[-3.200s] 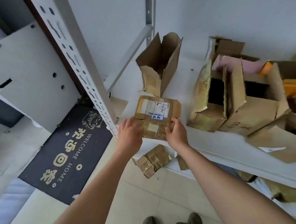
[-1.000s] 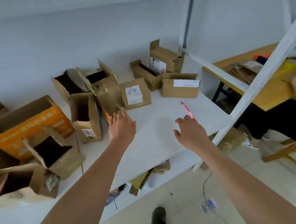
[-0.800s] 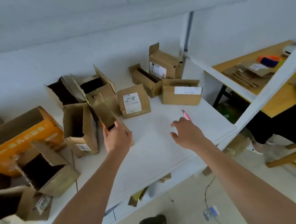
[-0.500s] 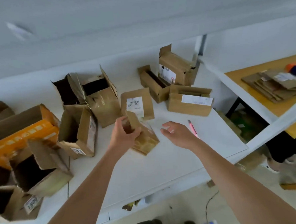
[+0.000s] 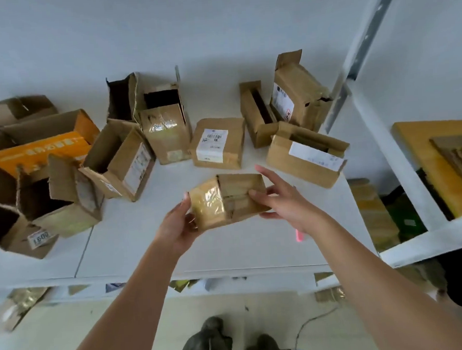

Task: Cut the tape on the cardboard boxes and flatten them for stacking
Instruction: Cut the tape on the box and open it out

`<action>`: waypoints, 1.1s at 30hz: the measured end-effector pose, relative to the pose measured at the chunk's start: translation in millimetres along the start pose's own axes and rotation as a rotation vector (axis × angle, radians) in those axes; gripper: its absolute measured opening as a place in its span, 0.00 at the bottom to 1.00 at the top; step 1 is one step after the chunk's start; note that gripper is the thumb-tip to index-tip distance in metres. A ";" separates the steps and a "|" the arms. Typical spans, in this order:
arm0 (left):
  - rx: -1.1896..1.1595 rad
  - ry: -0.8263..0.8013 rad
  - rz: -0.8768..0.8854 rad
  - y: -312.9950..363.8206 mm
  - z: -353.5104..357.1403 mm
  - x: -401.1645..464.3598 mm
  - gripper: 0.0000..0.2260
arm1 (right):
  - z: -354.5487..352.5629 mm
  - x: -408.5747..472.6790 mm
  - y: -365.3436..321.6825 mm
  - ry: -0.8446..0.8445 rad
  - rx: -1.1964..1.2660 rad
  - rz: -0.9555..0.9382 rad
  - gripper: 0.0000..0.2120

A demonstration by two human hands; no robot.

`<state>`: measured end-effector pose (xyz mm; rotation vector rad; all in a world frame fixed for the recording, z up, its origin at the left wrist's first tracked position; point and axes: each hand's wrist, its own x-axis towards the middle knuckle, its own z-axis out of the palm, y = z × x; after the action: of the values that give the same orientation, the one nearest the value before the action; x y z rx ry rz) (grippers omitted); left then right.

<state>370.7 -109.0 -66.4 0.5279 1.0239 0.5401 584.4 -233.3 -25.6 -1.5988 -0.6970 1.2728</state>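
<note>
Small taped cardboard box (image 5: 227,199) held up over white shelf, near centre.
Brown, closed, glossy tape across left end and along seam, tilted. Farther back: row of open boxes (image 5: 120,160) at left, closed labelled box (image 5: 218,143) at centre, opened boxes (image 5: 304,154) at right.

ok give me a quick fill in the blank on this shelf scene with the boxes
1. Both hands, left hand and right hand, hold a small taped ____.
2. The pink cutter lies on the shelf under the ____ forearm.
3. The big box at the far left is printed ____.
4. The closed box behind the held one has a ____ label on top.

Missing words: box; right; orange; white
</note>
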 end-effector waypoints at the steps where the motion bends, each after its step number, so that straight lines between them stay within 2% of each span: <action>1: 0.024 0.048 0.010 -4.2 -0.2 1.2 0.16 | -0.2 -2.6 0.8 -0.002 -0.068 -0.021 0.27; 3: 0.116 0.156 0.065 -11.2 2.4 2.8 0.13 | -0.7 -7.3 0.7 -0.004 -0.206 -0.054 0.21; 5: 0.354 0.324 0.118 -17.4 5.6 4.9 0.15 | -1.3 -9.6 1.7 0.043 -0.333 -0.062 0.18; 8: 0.651 0.433 0.159 -23.8 15.2 -0.2 0.19 | 7.2 -7.2 10.6 0.213 -0.475 -0.013 0.22; 9: 0.671 0.424 0.197 -24.6 18.1 -2.6 0.17 | 12.5 -5.0 15.0 0.261 -0.548 -0.004 0.24; 11: 0.602 0.305 0.269 -25.9 25.3 -8.9 0.10 | 20.9 0.5 23.1 0.318 -0.632 -0.014 0.25; 13: 0.624 0.168 0.302 -28.0 32.8 -12.5 0.10 | 25.1 6.3 26.7 0.325 -0.521 0.006 0.22; 14: 0.693 0.136 0.325 -29.1 34.8 -12.1 0.13 | 26.5 8.3 26.8 0.313 -0.447 0.035 0.20; 17: 0.871 0.220 0.412 -28.6 33.3 -2.4 0.23 | 35.7 10.0 33.4 0.263 -0.401 0.068 0.17; 20: 0.781 0.256 0.353 -22.7 30.4 5.4 0.25 | 38.9 12.8 35.6 0.238 -0.515 0.014 0.19; 22: 0.761 0.260 0.325 -19.7 28.1 9.7 0.26 | 26.6 16.1 34.7 0.281 -0.520 0.017 0.21; 24: 0.749 0.271 0.322 -19.7 26.5 13.1 0.22 | 3.0 15.5 40.9 0.433 -0.720 0.024 0.19; 25: 0.735 0.271 0.331 -20.7 25.8 14.4 0.18 | -12.3 12.6 47.2 0.494 -0.923 0.036 0.14; 26: 0.726 0.268 0.343 -21.7 24.7 14.8 0.16 | -25.9 7.7 54.4 0.484 -1.134 0.065 0.14; 28: 0.737 0.265 0.366 -23.1 22.7 15.0 0.12 | -44.7 0.1 72.1 0.312 -1.508 0.126 0.29; 29: 0.761 0.258 0.378 -22.9 22.1 14.7 0.12 | -49.9 -3.7 80.1 0.238 -1.625 0.100 0.31; 31: 0.834 0.245 0.390 -20.3 21.5 13.3 0.11 | -54.7 -4.8 86.9 0.148 -1.775 -0.027 0.27; 33: 0.898 0.230 0.367 -16.9 20.2 13.2 0.17 | -55.9 -3.0 82.0 0.149 -1.853 -0.174 0.17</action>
<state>397.1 -116.3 -77.2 1.4952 1.3858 0.4452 626.7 -286.0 -98.3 -2.7725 -2.1519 0.0172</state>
